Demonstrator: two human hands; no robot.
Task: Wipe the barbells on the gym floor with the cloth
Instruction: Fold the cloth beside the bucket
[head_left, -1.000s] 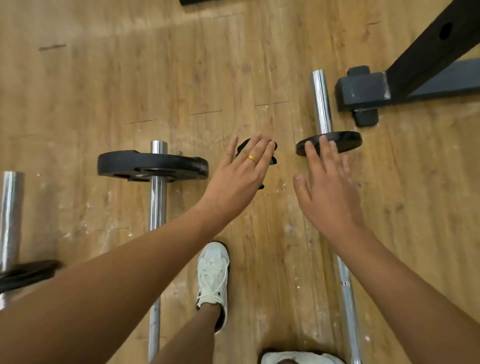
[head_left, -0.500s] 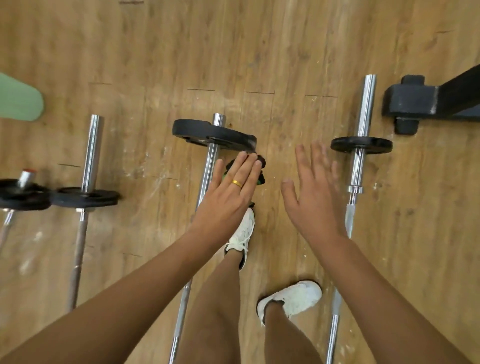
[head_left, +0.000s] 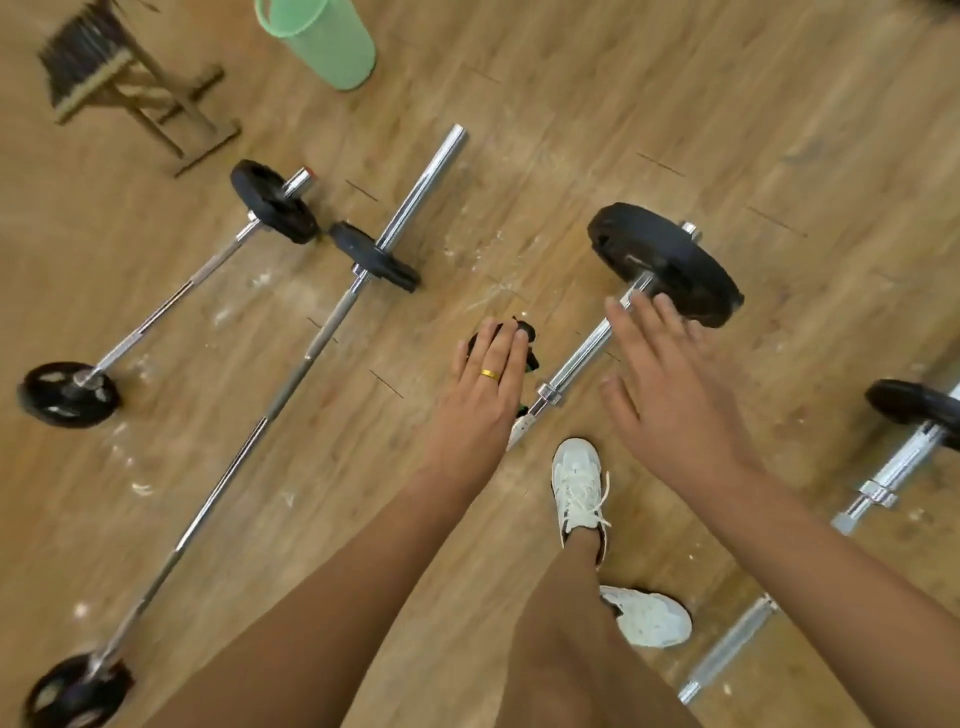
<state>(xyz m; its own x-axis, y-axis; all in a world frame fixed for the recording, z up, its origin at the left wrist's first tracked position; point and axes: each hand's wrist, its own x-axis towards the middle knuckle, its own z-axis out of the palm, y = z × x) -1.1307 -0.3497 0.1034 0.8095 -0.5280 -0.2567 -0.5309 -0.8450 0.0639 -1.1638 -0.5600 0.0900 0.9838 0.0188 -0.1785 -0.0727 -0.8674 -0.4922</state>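
Barbell (head_left: 584, 349) lies between left hand (head_left: 480, 410) and right hand (head_left: 670, 400).

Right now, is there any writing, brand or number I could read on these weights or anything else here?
None can be read.
On the large black plate: faint marks, too blurred.
On the small plate at far left: pale marks, too blurred.
On the green bucket and white shoe: no lettering visible.

Green bucket (head_left: 322, 44) far beyond left hand (head_left: 480, 410); wooden stand (head_left: 140, 98) left of bucket; white shoes (head_left: 579, 488) beneath right hand (head_left: 670, 415).
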